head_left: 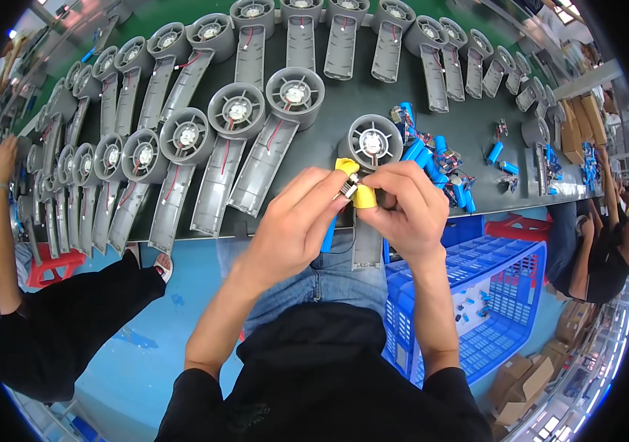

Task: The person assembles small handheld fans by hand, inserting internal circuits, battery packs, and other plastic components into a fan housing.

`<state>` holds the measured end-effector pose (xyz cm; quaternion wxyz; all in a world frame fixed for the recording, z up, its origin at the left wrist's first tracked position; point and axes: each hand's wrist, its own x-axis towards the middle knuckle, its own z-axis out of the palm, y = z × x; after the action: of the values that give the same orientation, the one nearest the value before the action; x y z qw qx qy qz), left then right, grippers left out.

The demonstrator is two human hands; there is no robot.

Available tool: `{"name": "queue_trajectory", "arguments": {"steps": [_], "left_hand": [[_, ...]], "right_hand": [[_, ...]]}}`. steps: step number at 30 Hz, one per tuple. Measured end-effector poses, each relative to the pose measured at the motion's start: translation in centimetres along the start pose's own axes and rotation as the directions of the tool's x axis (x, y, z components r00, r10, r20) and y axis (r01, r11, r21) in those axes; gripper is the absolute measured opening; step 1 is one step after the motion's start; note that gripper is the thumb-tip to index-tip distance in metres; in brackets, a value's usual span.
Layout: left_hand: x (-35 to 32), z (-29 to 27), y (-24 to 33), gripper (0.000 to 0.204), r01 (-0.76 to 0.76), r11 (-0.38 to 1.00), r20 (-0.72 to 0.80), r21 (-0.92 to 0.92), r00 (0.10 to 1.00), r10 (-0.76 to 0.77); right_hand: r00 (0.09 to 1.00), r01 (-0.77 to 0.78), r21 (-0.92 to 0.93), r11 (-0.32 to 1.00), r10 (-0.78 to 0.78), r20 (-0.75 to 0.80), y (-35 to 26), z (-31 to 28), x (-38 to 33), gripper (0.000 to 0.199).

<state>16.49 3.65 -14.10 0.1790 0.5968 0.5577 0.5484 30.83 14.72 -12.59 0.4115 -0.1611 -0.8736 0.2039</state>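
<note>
Above the table's near edge, both hands meet with fingers pinched around a small circuit board (348, 188) with silvery parts. My left hand (292, 217) grips it from the left, and a blue cylindrical battery (328, 236) hangs below those fingers. From the other side my right hand (411, 210) closes on it. Yellow covers, apparently finger cots, show at the fingertips of both hands. Just behind them stands a grey fan housing (373, 140) with a round spoked end; its handle (366, 247) points toward me, partly hidden by my right hand.
Rows of similar grey housings (296, 96) with red wires cover the dark table (314, 136). Blue batteries with boards (439, 158) lie heaped at right. A blue plastic crate (469, 295) stands below the edge. Other people work at both sides; cardboard boxes (520, 383) sit lower right.
</note>
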Motion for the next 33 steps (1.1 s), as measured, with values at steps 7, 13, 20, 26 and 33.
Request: {"name": "queue_trajectory", "arguments": {"steps": [7, 13, 20, 26, 33], "left_hand": [[0.4, -0.4, -0.1, 0.024, -0.013, 1.000, 0.001, 0.000, 1.000, 0.013], [0.5, -0.5, -0.2, 0.024, -0.046, 0.999, 0.015, 0.014, 0.999, 0.046], [0.4, -0.7, -0.4, 0.028, -0.098, 0.995, 0.039, 0.022, 0.995, 0.097], [0.5, -0.9, -0.6, 0.028, -0.103, 0.994, 0.067, 0.018, 0.993, 0.102], [0.8, -1.0, -1.0, 0.030, -0.121, 0.993, 0.094, 0.014, 0.988, 0.119]], "right_hand": [[0.997, 0.021, 0.003, 1.000, -0.021, 0.073, 0.1, -0.3, 0.3, 0.030], [0.996, 0.048, -0.022, 0.999, -0.046, 0.075, 0.1, -0.2, 0.3, 0.030], [0.992, 0.094, -0.028, 0.995, -0.091, 0.082, 0.1, -0.2, 0.4, 0.029], [0.985, 0.136, -0.050, 0.989, -0.130, 0.114, 0.3, -0.5, 0.7, 0.030], [0.976, 0.173, -0.040, 0.984, -0.166, 0.141, 0.8, -0.6, 1.2, 0.032]]}}
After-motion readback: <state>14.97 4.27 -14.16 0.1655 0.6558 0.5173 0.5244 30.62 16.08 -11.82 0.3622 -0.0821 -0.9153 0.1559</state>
